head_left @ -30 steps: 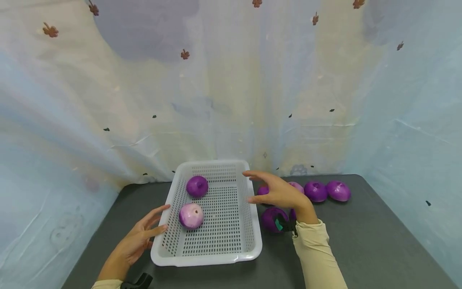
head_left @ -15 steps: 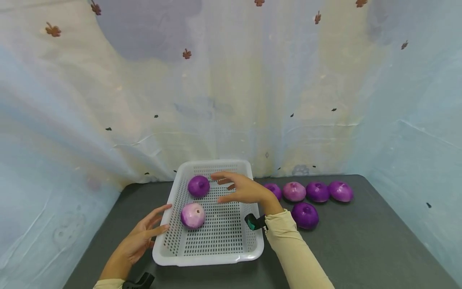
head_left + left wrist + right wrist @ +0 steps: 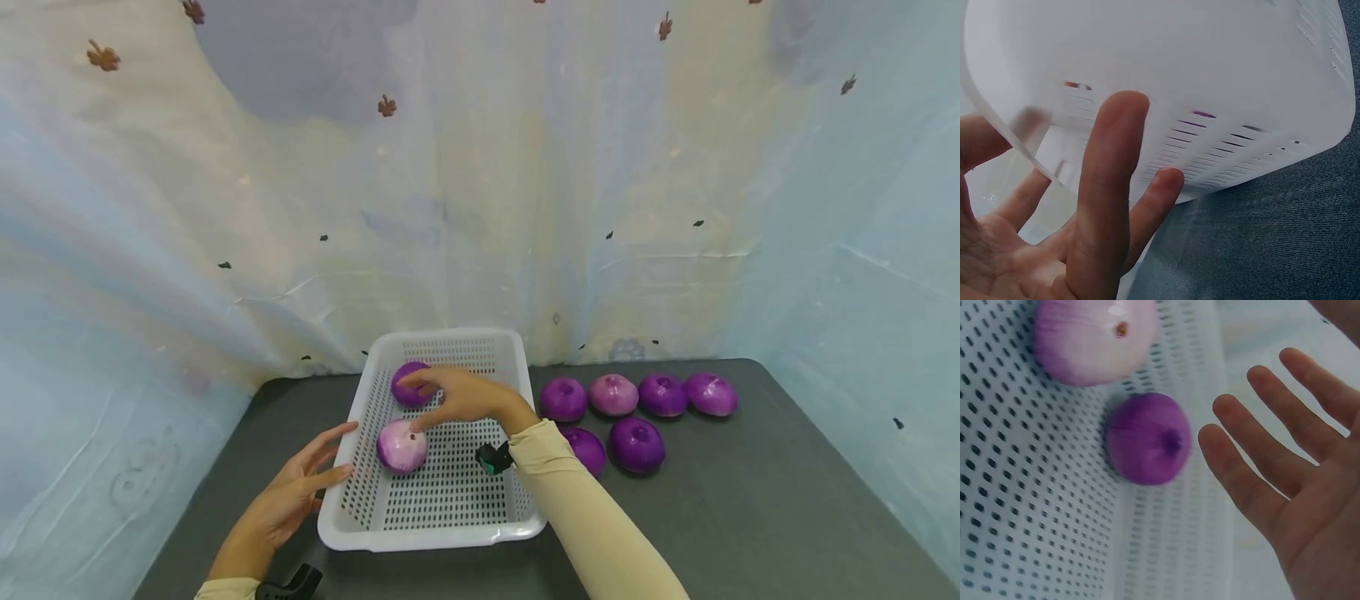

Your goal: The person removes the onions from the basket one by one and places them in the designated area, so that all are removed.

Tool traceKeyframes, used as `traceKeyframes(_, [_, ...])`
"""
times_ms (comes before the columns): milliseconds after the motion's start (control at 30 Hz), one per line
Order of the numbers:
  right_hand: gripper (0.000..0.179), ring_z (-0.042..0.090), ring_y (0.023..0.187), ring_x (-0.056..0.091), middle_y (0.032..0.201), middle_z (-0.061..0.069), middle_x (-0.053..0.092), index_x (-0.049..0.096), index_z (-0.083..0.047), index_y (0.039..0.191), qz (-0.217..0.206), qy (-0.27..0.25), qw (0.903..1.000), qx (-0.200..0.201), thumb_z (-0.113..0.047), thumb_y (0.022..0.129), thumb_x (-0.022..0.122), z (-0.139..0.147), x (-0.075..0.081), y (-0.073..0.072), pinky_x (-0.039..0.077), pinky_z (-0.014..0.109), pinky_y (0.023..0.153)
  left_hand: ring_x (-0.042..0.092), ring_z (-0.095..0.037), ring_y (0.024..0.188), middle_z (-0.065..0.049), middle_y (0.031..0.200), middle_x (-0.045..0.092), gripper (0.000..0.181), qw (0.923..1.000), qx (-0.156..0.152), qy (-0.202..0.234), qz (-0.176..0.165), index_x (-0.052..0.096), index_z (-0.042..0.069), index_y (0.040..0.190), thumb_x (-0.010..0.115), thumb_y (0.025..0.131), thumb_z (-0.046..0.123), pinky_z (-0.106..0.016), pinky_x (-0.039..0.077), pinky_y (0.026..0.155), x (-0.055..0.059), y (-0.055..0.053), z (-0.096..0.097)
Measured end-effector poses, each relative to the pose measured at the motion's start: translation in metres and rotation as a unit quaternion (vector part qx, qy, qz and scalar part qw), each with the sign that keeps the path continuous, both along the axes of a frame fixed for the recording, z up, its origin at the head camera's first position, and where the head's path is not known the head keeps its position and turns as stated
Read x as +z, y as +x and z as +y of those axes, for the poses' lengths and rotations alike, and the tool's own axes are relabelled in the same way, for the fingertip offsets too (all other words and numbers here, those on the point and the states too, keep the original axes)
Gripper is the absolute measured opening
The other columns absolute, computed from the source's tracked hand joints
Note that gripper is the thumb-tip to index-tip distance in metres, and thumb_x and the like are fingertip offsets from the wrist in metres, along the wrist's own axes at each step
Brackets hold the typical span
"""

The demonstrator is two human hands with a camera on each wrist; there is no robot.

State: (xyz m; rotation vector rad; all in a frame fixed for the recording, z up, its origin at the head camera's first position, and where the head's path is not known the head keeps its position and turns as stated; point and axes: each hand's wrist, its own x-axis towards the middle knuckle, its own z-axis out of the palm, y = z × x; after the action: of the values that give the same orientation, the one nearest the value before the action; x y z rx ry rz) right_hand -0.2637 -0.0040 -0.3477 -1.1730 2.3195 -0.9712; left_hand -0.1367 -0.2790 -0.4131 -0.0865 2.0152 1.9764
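Note:
A white perforated plastic basket (image 3: 431,540) holds two peeled red onions: a deep purple onion (image 3: 402,389) toward the back and a paler pink-white onion (image 3: 397,450) in front of it. My right hand (image 3: 467,395) hovers over these two with its fingers spread, and in the head view it overlaps both. Seen from the right wrist, its palm and straight fingers (image 3: 1229,450) grip nothing, beside the purple onion (image 3: 1147,440). At the basket's left rim is my left hand (image 3: 281,500), fingers extended; up close, its fingertips (image 3: 1124,115) lie along the basket's outer wall (image 3: 1222,56).
To the right of the basket, several more red onions (image 3: 613,395) lie on the dark table (image 3: 750,500), some in a back row and two nearer the front, one partly behind the right sleeve (image 3: 592,525). A patterned curtain (image 3: 480,208) stands behind and along both sides.
My right hand has moved left from above the basket's right rim to over the two onions inside, uncovering the onions on the table. The left hand stays at the rim.

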Motion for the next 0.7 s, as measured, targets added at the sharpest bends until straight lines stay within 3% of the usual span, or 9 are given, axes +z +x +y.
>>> traceKeyframes(167, [0.071,0.020,0.134,0.053,0.146,-0.005,0.055,0.051,-0.023,0.146,-0.010,0.067,0.9976,-0.012,-0.036,0.082,0.081,-0.017,-0.015,0.003,0.046,0.037,0.109,0.061,-0.027,0.115,-0.020,0.159,0.024,0.067,1.0000,0.000,-0.002,-0.001,0.027,0.026,0.157,0.062,0.099,0.021,-0.055,0.057,0.084,0.001,-0.001,0.000])
traceKeyframes(333, [0.073,0.017,0.134,0.051,0.145,-0.007,0.055,0.053,-0.027,0.144,0.010,0.107,0.9941,-0.014,-0.033,0.079,0.085,-0.026,-0.029,0.007,0.044,0.039,0.111,0.060,-0.026,0.116,-0.020,0.158,0.024,0.066,1.0000,-0.002,-0.001,-0.001,0.027,0.027,0.157,0.060,0.100,0.020,-0.055,0.056,0.084,0.000,-0.001,-0.001])
traceKeyframes(500, [0.076,0.015,0.133,0.052,0.144,-0.007,0.055,0.052,-0.027,0.143,0.023,0.126,0.9918,-0.001,-0.034,0.076,0.087,-0.030,-0.037,0.009,0.044,0.038,0.111,0.060,-0.027,0.117,-0.019,0.159,0.024,0.067,0.9999,0.007,-0.006,-0.004,0.028,0.027,0.156,0.061,0.099,0.020,-0.054,0.056,0.084,0.000,-0.002,-0.001])
traceKeyframes(700, [0.078,0.011,0.126,0.054,0.140,-0.008,0.057,0.052,-0.028,0.143,-0.004,0.134,0.9907,0.023,-0.033,0.074,0.088,-0.032,-0.042,0.012,0.046,0.032,0.106,0.059,-0.027,0.117,-0.018,0.160,0.024,0.067,0.9999,0.007,-0.011,-0.006,0.027,0.028,0.156,0.061,0.100,0.021,-0.054,0.056,0.084,-0.001,-0.003,0.000])
